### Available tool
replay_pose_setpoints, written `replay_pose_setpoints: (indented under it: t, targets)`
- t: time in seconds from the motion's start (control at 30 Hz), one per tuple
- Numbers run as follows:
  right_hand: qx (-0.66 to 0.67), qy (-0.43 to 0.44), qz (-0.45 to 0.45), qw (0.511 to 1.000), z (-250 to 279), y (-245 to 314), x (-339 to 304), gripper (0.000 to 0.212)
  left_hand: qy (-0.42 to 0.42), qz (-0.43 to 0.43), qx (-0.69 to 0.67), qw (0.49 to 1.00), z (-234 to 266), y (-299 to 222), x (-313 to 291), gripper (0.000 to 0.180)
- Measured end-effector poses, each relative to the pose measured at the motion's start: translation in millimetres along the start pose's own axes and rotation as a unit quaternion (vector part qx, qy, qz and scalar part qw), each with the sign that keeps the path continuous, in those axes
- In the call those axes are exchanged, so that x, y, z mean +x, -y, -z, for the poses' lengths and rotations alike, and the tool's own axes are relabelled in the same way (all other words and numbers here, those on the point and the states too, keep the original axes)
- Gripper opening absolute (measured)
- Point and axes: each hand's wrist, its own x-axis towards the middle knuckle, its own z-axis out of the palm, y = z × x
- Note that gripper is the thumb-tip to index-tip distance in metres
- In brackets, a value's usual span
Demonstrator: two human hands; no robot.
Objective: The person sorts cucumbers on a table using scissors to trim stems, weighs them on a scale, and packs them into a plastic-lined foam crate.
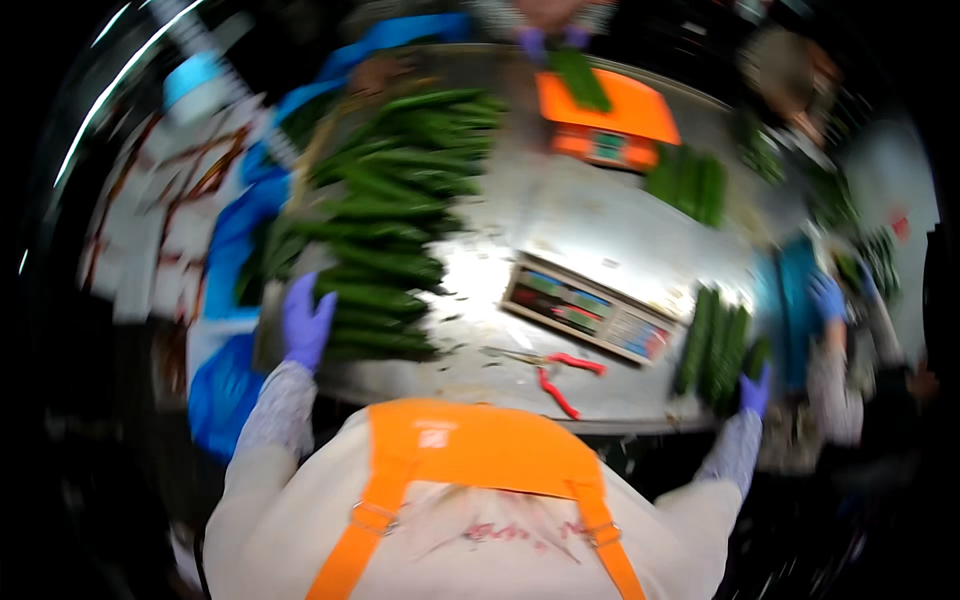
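My left hand (305, 322), in a purple glove, rests with fingers spread on the near end of a big pile of long green cucumbers (395, 210) on the metal table (560, 215). Far to the right, my right hand (755, 390), also gloved in purple, sits at the near end of a small row of cucumbers (712, 345) by the table's edge and seems to grip one; motion blur hides the fingers. I wear an orange apron over a pale long-sleeved top.
A flat scale with a coloured panel (585, 310) lies mid-table, red-handled shears (555, 375) in front of it. An orange scale (605, 120) with a cucumber stands at the back. Other people in purple gloves work at the far (545, 40) and right (825, 295) sides.
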Motion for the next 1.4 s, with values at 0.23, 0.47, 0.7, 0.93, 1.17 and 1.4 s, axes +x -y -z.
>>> replay_pose_setpoints:
  t: [0.23, 0.47, 0.7, 0.93, 1.17, 1.4]
  targets:
    - [-0.319, -0.11, 0.041, 0.94, -33.6, 174.4, 15.9, 0.054, 0.115, -0.039, 0.128, 0.984, 19.2, -4.0, -83.9, 0.084]
    - [0.072, 0.108, 0.349, 0.928, -177.9, 450.8, -132.7, 0.044, 0.08, -0.011, 0.122, 0.989, -10.3, 5.3, -82.4, 0.088]
    - [-0.112, 0.434, 0.427, 0.785, -330.5, 577.6, -283.1, 0.092, -0.043, 0.072, -0.093, 0.992, -15.8, 28.8, -69.1, 0.073]
    - [-0.164, 0.419, 0.4, 0.798, -362.1, 589.8, -301.1, 0.102, 0.131, 0.327, -0.081, 0.932, 5.9, 42.6, 23.3, 0.059]
    - [-0.152, 0.451, 0.415, 0.776, -371.2, 582.3, -314.7, 0.088, 0.099, 0.33, -0.425, 0.837, -24.3, 80.7, 28.8, 0.039]
    - [-0.106, 0.394, 0.522, 0.749, -367.5, 566.1, -316.5, 0.062, 0.126, 0.375, -0.59, 0.704, -28.9, 106.7, 35.2, 0.024]
